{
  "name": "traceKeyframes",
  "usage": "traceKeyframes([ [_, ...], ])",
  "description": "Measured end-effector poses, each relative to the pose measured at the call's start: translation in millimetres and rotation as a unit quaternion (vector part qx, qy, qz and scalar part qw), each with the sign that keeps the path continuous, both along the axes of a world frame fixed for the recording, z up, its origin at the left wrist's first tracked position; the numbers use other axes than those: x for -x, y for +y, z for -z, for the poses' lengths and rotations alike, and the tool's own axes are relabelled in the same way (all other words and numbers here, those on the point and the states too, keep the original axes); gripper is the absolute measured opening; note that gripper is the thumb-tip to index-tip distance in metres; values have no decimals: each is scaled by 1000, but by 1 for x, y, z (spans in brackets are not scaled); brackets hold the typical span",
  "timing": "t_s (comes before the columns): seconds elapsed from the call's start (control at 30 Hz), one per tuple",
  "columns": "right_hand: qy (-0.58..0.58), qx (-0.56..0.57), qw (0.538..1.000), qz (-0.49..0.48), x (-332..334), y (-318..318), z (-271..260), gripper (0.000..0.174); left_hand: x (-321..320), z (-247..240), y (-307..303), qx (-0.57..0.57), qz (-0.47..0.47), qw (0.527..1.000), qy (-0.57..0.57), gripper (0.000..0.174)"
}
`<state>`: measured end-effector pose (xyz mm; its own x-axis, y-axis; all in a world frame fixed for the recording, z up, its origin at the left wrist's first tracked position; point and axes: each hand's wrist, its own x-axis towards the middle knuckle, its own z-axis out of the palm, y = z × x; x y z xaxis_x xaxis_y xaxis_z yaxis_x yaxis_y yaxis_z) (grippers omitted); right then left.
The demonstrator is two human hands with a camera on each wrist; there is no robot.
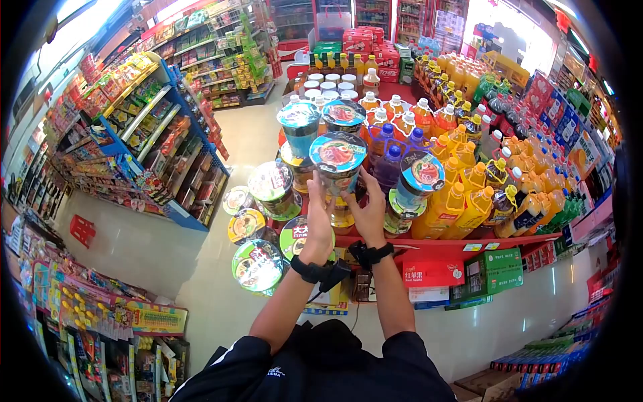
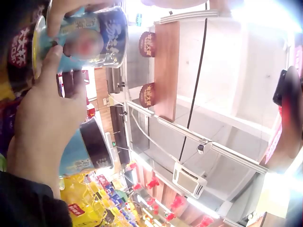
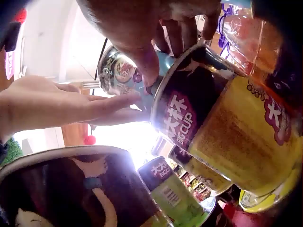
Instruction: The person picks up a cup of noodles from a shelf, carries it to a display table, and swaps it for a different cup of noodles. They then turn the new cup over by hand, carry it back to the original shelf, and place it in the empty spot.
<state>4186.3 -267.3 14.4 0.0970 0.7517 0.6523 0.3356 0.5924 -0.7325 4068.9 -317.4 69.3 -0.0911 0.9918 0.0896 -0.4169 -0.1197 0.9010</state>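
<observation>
Between both hands is a blue instant noodle cup (image 1: 338, 154) with a picture of food on its lid. My left hand (image 1: 320, 224) holds its left side, fingers pointing up along the wall. The right hand (image 1: 368, 213) grips the opposite side near the base, its thumb (image 3: 149, 66) against the cup. Directly below is a yellow and dark noodle cup (image 3: 227, 113), whose rim sits right at the blue cup's base. More blue cups (image 1: 299, 115) top the stacks behind and to the left, and another blue cup (image 1: 422, 173) tops the right-hand stack.
Green-lidded noodle cups (image 1: 258, 262) stand in front at the left. Purple drink bottles (image 1: 388, 164) and rows of orange juice bottles (image 1: 462, 201) crowd the right. Cartons (image 1: 492, 271) lie under the red display edge (image 1: 482, 244). A snack shelf (image 1: 151, 120) stands across the aisle.
</observation>
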Motion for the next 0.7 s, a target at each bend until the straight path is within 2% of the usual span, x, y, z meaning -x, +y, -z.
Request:
traceKeyframes([
  [0.17,43,10,999,4,5,-3,8,66,2,16,6,3,15,1000,-18,78],
  [0.27,41,22,999,-10,7,-6,6,71,4,11,3,12,22,999,-26,79],
  [0.37,97,52,993,-39,7,-15,2,73,8,7,0,12,35,999,-30,79],
  [0.5,88,35,995,-35,2,-32,-16,73,11,4,-7,-1,45,999,-27,78],
  [0.57,88,-5,996,-2,1,-47,-34,59,11,-1,-13,-3,50,998,-31,76],
  [0.63,154,-39,987,18,-4,-57,-27,45,9,-6,-24,-20,17,999,-34,71],
  [0.7,216,-142,963,77,-2,-70,-20,28,13,-5,-36,-57,-4,998,-29,67],
])
